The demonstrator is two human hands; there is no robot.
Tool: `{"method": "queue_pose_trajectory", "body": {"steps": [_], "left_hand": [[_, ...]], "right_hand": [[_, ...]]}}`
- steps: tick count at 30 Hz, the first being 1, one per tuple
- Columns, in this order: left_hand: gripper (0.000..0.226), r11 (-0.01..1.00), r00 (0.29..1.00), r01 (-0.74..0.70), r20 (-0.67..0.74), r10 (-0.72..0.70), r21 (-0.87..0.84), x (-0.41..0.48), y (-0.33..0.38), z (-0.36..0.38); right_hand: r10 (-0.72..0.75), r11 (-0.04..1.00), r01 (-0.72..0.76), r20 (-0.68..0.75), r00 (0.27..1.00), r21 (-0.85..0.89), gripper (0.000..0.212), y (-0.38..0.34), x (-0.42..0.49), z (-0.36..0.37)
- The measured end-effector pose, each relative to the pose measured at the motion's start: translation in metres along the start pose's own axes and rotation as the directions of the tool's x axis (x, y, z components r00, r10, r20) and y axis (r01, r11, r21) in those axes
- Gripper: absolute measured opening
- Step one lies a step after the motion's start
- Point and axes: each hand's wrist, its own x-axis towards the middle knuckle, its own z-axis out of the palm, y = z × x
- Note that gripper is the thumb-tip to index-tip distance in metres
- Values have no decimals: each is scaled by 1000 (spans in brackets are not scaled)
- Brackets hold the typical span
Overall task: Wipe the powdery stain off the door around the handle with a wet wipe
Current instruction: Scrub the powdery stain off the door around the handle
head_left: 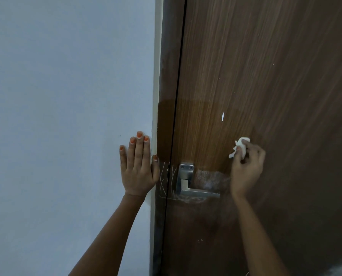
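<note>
right now the person's right hand (245, 168) is gripping a crumpled white wet wipe (240, 146), fingers curled round it, and is holding it up at the brown wood-grain door (275, 76), just up and to the right of the metal handle (194, 189). the left hand (138, 168) is lying flat and released, fingers straight, on the pale wall (56, 96) to the left, with the thumb reaching to the edge of the door frame (165, 108). the powdery stain (211, 179) is sitting as a greyish patch just above the lever, between the handle plate and the right wrist. pale chalky streaks (163, 180) are showing left of the plate and curling under the lever. a band of door above the handle is looking darker and glossier, probably damp from wiping, so the work seems partly done, with the patch nearest the handle not yet cleaned.

to do this step well, the wipe is likely needing to come down and left onto the grey patch, with a fresh fold turned outward. it should be moving in short overlapping strokes along the grain, then working round the plate edges and under the lever. dragging a loaded wipe could be smearing the powder wider. a small white fleck (222, 116) higher up is looking more like paint than powder.

no brand, label or readable writing is showing anywhere.
</note>
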Motion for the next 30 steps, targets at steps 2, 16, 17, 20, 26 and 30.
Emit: {"method": "queue_pose_trajectory", "body": {"steps": [2,16,17,20,26,30], "left_hand": [[58,1000,1000,1,4,-1,-1,0,0,0],[58,1000,1000,-2,-11,2,5,1,0,0],[58,1000,1000,0,-9,0,6,0,0,0],[58,1000,1000,2,-10,-1,8,0,1,0],[58,1000,1000,5,-11,-5,8,1,1,-1],[58,1000,1000,6,-8,-6,16,1,1,-1]], "right_hand": [[21,999,-20,29,999,-34,20,16,-16,-9],[-543,715,687,516,663,-130,34,37,-31,-10],[-545,687,716,564,621,-125,36,47,-33,-16],[-540,661,740,605,584,-125,35,67,-27,-29],[-597,717,689,420,684,-103,27,57,-16,-8],[-705,544,833,486,517,-98,31,73,-27,-3]]}}
